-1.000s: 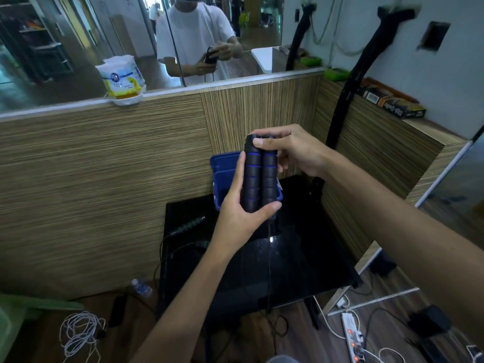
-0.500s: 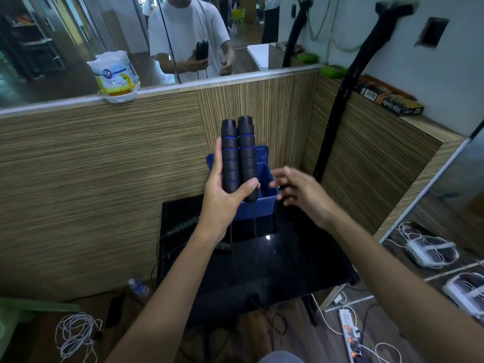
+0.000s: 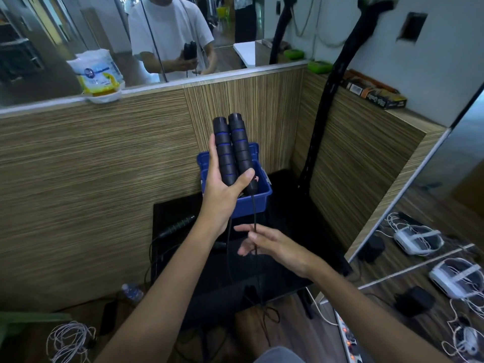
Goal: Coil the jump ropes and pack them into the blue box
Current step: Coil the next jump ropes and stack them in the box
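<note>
On the left, a second jump rope point(image 3: 178, 226) lies on the black desk point(image 3: 285, 260): one ribbed handle points toward the wood panel and its cord trails off the desk edge. It is not yet coiled.

The left hand point(image 3: 222, 195) holds two handles point(image 3: 231, 149) of the rope in work, upright and side by side, touching along their length. The thumb is curled across the lower part of the pair and the remaining fingers support them from behind. The handles are raised in front of the blue box point(image 3: 248, 203), which stands open at the back of the desk against the panel.

Two strands of cord point(image 3: 255, 213) hang from the handle bases, past the desk edge, toward the floor.

The right hand point(image 3: 272, 244) is below the handles, palm turned inward. Its fingers point(image 3: 245, 250) are loosely extended around the nearer strand; whether they pinch it cannot be told.

Step in hand, by judgement: start of coiling, handles gathered, cord still loose. The next move calls for the right hand to secure both strands just below the handles and wrap them in even loops, keeping the handles steady so the bundle fits the box.
</note>
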